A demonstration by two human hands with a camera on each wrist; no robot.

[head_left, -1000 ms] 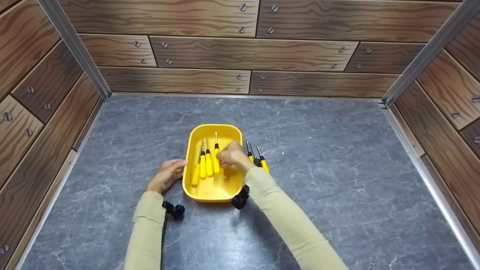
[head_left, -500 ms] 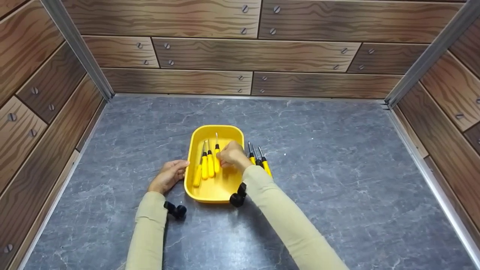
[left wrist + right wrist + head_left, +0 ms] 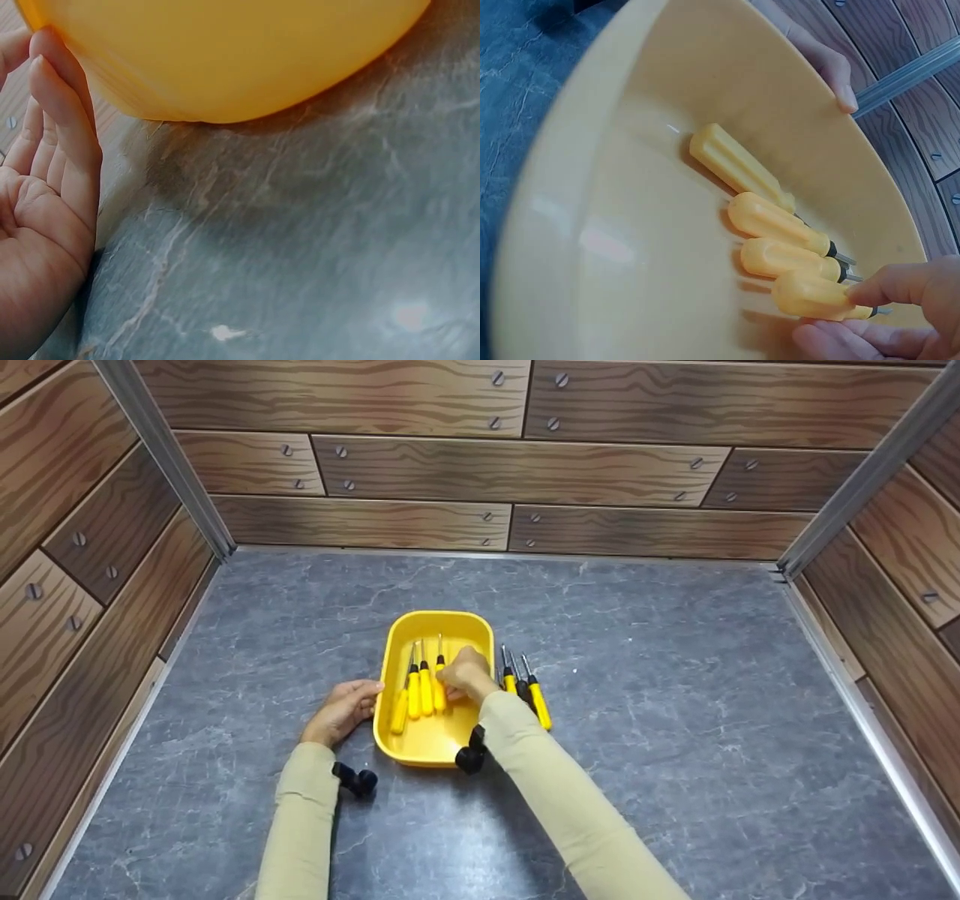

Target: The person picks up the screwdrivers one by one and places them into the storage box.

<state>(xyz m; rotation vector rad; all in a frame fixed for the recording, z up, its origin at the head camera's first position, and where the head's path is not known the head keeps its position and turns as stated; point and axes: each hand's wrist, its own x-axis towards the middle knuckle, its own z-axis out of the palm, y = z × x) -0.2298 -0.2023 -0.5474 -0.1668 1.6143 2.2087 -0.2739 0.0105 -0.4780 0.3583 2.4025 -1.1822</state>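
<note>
A yellow plastic tray (image 3: 424, 744) stands on the grey marbled surface. My left hand (image 3: 343, 712) pinches its left rim; in the left wrist view the thumb and a finger meet at the tray's edge. Inside the tray, my right hand (image 3: 465, 675) pinches a screwdriver (image 3: 810, 296) by its yellow handle, thumb on one side and fingers on the other. Three more yellow-handled screwdrivers lie side by side to its left, the leftmost screwdriver (image 3: 739, 166) set a little lower in the head view. All the shafts point toward the far end.
Outside the tray's right wall lie several more screwdrivers, among them a yellow-handled screwdriver (image 3: 538, 703) and a black-handled screwdriver (image 3: 523, 688), partly hidden by my right forearm. Wood-patterned walls (image 3: 420, 469) with metal edge strips (image 3: 870, 697) bound the surface at the back and sides.
The pinched screwdriver has shifted slightly toward me within the tray, its tip now farther from the far rim. My left hand keeps its place on the rim. The head view has drifted slightly.
</note>
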